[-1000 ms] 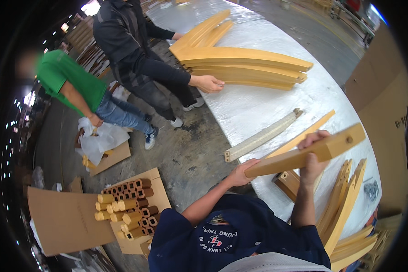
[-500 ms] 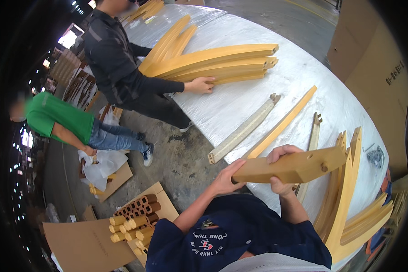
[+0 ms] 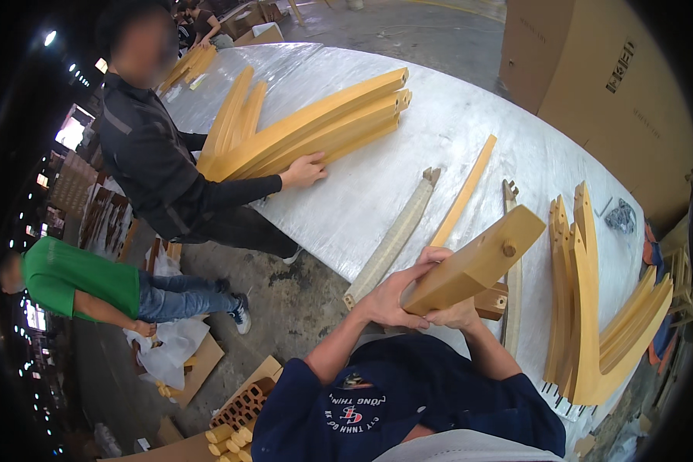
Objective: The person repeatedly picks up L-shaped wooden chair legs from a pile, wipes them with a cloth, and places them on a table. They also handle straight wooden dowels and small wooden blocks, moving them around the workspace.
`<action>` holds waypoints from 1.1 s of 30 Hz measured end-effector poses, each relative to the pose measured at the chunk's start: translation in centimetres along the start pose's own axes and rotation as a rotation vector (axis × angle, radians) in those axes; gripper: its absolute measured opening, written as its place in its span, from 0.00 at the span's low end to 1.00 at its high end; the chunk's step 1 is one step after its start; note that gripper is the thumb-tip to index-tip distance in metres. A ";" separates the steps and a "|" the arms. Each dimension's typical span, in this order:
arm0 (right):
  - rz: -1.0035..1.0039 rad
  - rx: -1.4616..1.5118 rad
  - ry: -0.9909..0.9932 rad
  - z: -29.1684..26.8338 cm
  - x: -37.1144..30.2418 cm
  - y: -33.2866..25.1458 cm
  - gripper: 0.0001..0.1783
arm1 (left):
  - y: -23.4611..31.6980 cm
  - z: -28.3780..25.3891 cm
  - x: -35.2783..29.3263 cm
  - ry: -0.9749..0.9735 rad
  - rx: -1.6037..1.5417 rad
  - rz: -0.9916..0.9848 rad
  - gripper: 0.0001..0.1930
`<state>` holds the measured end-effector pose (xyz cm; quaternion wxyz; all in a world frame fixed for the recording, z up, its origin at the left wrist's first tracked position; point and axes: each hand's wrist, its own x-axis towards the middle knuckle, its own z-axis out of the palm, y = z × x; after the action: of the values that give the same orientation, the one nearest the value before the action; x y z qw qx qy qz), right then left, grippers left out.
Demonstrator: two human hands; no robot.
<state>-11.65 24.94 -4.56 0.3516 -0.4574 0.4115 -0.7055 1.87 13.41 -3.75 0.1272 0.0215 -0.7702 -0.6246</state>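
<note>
In front of my chest I hold a thick, angled wooden furniture leg (image 3: 481,258), its far end raised to the right and marked by a round hole. My left hand (image 3: 393,299) is wrapped round its near left end. My right hand (image 3: 456,313) grips the lower end from beneath, its fingers partly hidden by the leg. Just right of that hand shows a darker wooden end with small holes (image 3: 491,301); I cannot tell whether it is held. Beyond the leg, a wrapped rail (image 3: 396,235), a slim curved slat (image 3: 466,189) and another wrapped rail (image 3: 513,269) lie on the table (image 3: 362,185).
V-shaped wooden frames (image 3: 585,308) stand at the table's right, near a small plastic bag (image 3: 621,218). Across the left corner, a co-worker in black (image 3: 154,154) handles stacked curved parts (image 3: 308,127). Another person in green (image 3: 85,281) stands behind. Large cartons (image 3: 593,85) rise at far right.
The leg has swung so its right end points up and away. My right hand has slid from its middle to the lower end. The view has shifted right.
</note>
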 end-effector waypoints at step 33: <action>0.446 -1.427 0.347 7.4 5.5 27.9 0.30 | 3.3 -30.2 -2.7 0.230 -0.824 0.574 0.42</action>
<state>-3.28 6.65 -26.00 0.0357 -0.3623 0.8991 -0.2430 11.59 -14.21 4.62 0.3751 -0.1740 -0.4163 -0.8098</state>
